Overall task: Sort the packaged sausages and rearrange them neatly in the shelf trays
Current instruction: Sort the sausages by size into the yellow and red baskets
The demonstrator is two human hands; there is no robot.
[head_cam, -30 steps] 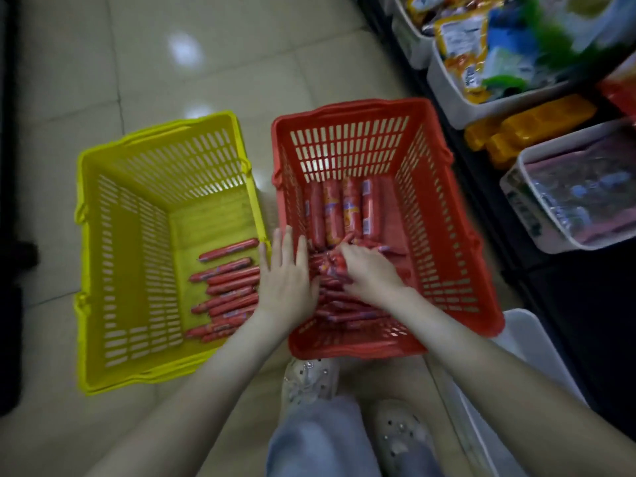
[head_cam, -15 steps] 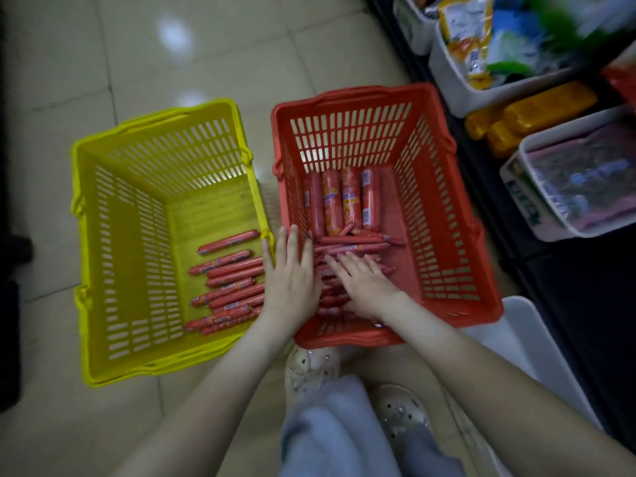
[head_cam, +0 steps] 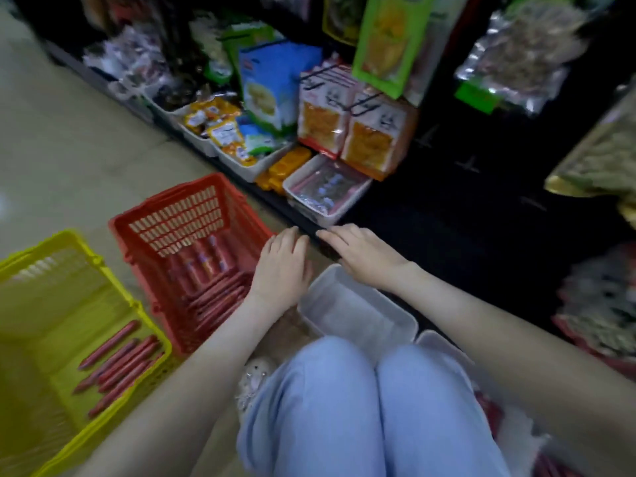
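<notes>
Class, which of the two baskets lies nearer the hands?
The red basket, right beside the left hand; the yellow basket sits farther left, beyond it.

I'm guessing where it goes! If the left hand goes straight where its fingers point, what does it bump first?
Probably the black shelf edge just beyond the left hand, then the white tray on the shelf. Depth is unclear; it might pass above.

The person wore loose light-blue trousers [head_cam: 344, 407] of a soft, jeans-like cloth that covered both knees, and a pale clog-type shoe [head_cam: 256, 375] with small holes and little pearly ornaments on top, while the forearms, the left hand [head_cam: 282, 266] and the right hand [head_cam: 361, 256] were bare.
</notes>
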